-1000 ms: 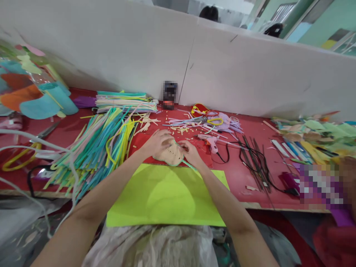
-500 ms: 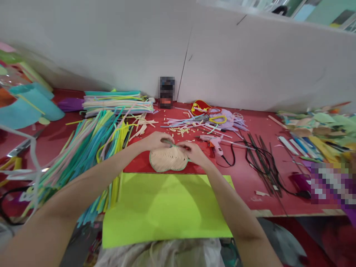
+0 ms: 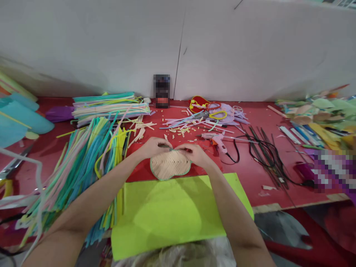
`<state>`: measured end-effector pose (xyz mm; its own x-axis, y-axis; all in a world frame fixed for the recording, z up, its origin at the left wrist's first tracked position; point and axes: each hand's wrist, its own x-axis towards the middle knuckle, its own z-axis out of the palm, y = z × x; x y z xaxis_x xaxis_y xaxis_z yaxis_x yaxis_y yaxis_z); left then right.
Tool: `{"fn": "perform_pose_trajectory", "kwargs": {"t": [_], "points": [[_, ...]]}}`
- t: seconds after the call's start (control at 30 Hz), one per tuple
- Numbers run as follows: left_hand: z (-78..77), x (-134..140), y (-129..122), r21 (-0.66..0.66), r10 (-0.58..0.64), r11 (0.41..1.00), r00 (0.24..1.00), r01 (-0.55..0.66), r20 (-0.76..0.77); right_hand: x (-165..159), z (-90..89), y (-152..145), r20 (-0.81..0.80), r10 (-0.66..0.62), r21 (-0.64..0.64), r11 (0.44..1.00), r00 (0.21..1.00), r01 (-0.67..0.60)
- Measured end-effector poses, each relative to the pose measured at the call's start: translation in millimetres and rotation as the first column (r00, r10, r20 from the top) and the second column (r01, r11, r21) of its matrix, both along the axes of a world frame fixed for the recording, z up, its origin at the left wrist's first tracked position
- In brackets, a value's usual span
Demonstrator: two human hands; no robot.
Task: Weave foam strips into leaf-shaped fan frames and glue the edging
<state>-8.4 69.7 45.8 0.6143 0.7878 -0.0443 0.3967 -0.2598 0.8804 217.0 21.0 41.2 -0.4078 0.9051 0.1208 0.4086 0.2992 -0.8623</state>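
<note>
Between my hands is a flat, rounded beige piece (image 3: 171, 165) with slanting ribs and a thin green edge. It looks lobed, like a heart or an apple. My left hand (image 3: 154, 147) is closed on its upper left edge, fingers curled. Over its upper right edge my right hand (image 3: 194, 154) is closed in a pinch. Both hands meet near the top middle of the piece, where a bit of dark green shows; the fingertips are partly hidden. The piece is above the red table (image 3: 205, 163), just beyond a lime-green sheet (image 3: 172, 215).
Bundles of coloured fuzzy stems (image 3: 80, 159) lie left. Beyond my hands are beige scraps (image 3: 180, 131) and yellow-handled scissors (image 3: 218, 115). A glue gun (image 3: 218, 141) with a black cord lies right, beside dark sticks (image 3: 264, 155). A blurred-out upright object (image 3: 161, 91) leans on the wall.
The beige piece has tilted and turned, so its ribs now show as a clear herringbone pattern. Both hands still grip its upper edge. The view has shifted slightly.
</note>
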Motion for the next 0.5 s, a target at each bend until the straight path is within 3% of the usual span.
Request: {"fn": "perform_pose_trajectory", "kwargs": {"t": [0.23, 0.5], "points": [[4.2, -6, 0, -0.01, -0.038, 0.999, 0.999, 0.039, 0.017, -9, 4.3, -2, 0.044, 0.009, 0.056, 0.998, 0.999, -0.011], [-3.5, -5, 7, -0.012, -0.036, 0.999, 0.999, 0.036, 0.01, -12, 1.7, -5, 0.073, -0.039, 0.109, 0.994, 0.997, 0.031]]}}
